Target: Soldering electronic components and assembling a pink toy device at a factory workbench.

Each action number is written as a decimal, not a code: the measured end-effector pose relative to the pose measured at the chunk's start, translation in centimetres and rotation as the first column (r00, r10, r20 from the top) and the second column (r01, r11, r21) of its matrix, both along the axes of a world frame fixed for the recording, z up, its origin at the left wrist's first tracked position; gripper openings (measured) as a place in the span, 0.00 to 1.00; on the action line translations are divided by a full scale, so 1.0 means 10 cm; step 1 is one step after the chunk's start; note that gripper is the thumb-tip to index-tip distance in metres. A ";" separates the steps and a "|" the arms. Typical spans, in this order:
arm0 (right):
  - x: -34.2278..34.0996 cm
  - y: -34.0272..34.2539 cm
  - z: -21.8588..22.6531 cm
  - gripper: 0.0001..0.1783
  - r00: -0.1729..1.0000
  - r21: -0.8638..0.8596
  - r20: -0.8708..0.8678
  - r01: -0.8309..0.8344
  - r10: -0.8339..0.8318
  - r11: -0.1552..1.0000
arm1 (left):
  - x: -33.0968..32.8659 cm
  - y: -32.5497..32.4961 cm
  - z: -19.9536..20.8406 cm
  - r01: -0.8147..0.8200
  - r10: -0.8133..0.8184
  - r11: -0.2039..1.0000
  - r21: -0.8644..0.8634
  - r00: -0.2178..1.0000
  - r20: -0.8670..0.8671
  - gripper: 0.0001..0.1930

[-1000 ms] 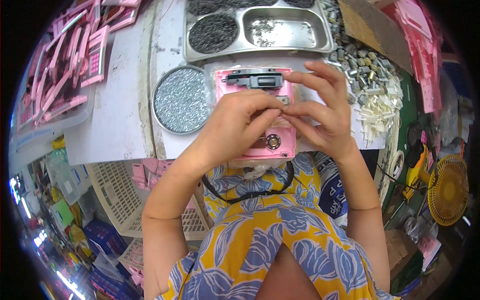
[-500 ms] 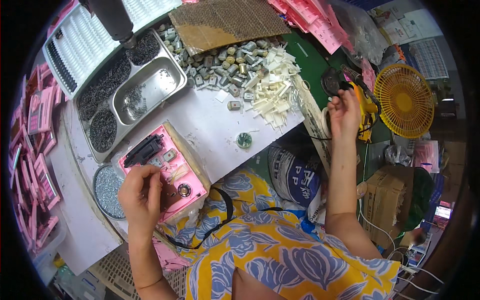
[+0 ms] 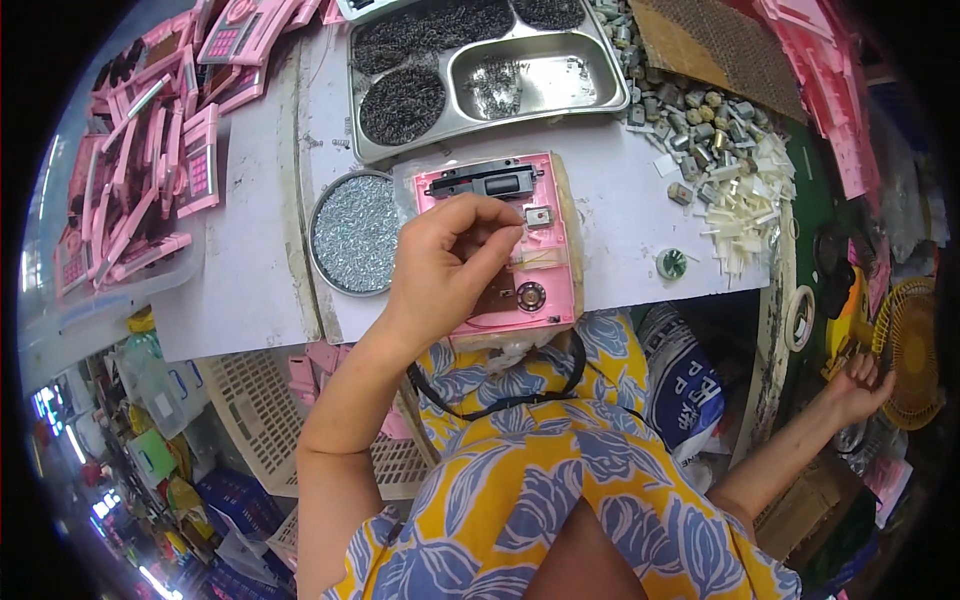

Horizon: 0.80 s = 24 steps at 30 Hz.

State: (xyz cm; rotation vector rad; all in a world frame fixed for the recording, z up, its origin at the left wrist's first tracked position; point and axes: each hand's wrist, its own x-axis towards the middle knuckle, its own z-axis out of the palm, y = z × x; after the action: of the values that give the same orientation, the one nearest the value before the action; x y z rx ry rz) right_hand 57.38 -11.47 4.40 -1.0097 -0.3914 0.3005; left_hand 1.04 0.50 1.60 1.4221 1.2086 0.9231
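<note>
A pink plastic casing [image 3: 562, 180] lies on the white table before me. Across its far part sits a black elongated part [image 3: 490, 182]; a small square metal motor [image 3: 540, 217] and a round speaker [image 3: 530, 295] are set in it too. My left hand [image 3: 440, 265] is over the casing's left half, thumb and forefinger pinched together beside the motor; whatever may be between the tips is hidden. Far out at the right, my right hand [image 3: 860, 388] hangs with loosely curled fingers, nothing visible in them, close to a yellow stand [image 3: 850, 310] and a round yellow grille [image 3: 910, 345].
Left of the casing is a round dish [image 3: 313, 240] of small metal pieces. A steel tray [image 3: 540, 112] of dark springs stands beyond. Motors [image 3: 690, 125], white plastic pieces [image 3: 745, 215] and a small green-and-clear round item [image 3: 671, 264] lie rightward. Pink housings [image 3: 200, 165] pile up at left.
My view has swung left, so the table things appear further right. My left hand has shifted over the casing towards the motor. My right hand remains out at the right side.
</note>
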 end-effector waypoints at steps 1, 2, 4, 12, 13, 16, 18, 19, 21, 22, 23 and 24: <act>-0.16 0.01 0.06 0.09 0.987 0.048 -0.091 -0.124 0.128 0.991 | 0.01 0.01 -0.01 0.006 -0.006 0.999 0.039 1.000 -0.001 0.04; -0.35 0.08 0.05 0.09 0.965 0.021 -0.101 -0.243 0.243 0.970 | 0.01 0.02 -0.01 0.010 -0.010 0.997 0.076 1.000 -0.002 0.03; -1.05 0.33 0.05 0.13 0.934 -0.111 -0.037 -0.358 0.356 0.927 | 0.07 0.06 0.01 0.024 -0.022 0.997 0.079 0.999 -0.037 0.03; -2.69 0.77 -0.42 0.13 0.472 -0.457 0.330 -0.678 0.817 0.576 | 0.26 0.13 -0.11 0.089 0.219 0.856 0.509 0.830 -0.513 0.07; -2.74 0.77 -0.45 0.13 0.428 -0.463 0.295 -0.719 0.854 0.519 | 0.27 0.12 -0.12 0.090 0.226 0.860 0.503 0.815 -0.533 0.07; -2.82 0.78 -0.51 0.14 0.382 -0.469 0.273 -0.749 0.883 0.469 | 0.28 0.12 -0.12 0.087 0.222 0.867 0.491 0.815 -0.535 0.07; -2.83 0.78 -0.54 0.14 0.366 -0.469 0.275 -0.756 0.889 0.456 | 0.27 0.12 -0.12 0.093 0.217 0.870 0.485 0.810 -0.545 0.08; -2.83 0.79 -0.55 0.14 0.351 -0.476 0.282 -0.757 0.893 0.448 | 0.27 0.12 -0.12 0.097 0.215 0.870 0.483 0.808 -0.549 0.08; -2.82 0.80 -0.56 0.14 0.323 -0.492 0.296 -0.755 0.899 0.433 | 0.27 0.12 -0.12 0.102 0.219 0.866 0.489 0.803 -0.554 0.08; -2.82 0.80 -0.56 0.14 0.325 -0.489 0.286 -0.760 0.901 0.429 | 0.28 0.13 -0.13 0.104 0.221 0.864 0.493 0.801 -0.556 0.08; -2.83 0.80 -0.55 0.13 0.327 -0.486 0.276 -0.764 0.904 0.425 | 0.28 0.13 -0.13 0.103 0.222 0.862 0.496 0.803 -0.554 0.08; -2.83 0.81 -0.54 0.13 0.327 -0.483 0.267 -0.769 0.907 0.419 | 0.28 0.13 -0.14 0.100 0.226 0.861 0.499 0.804 -0.551 0.08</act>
State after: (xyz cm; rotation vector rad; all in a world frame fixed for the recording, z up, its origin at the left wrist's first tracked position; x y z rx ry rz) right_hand 29.06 -3.40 -1.04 -1.0638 -1.4421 1.1135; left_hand 3.88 1.81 0.23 2.2336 1.5472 0.9086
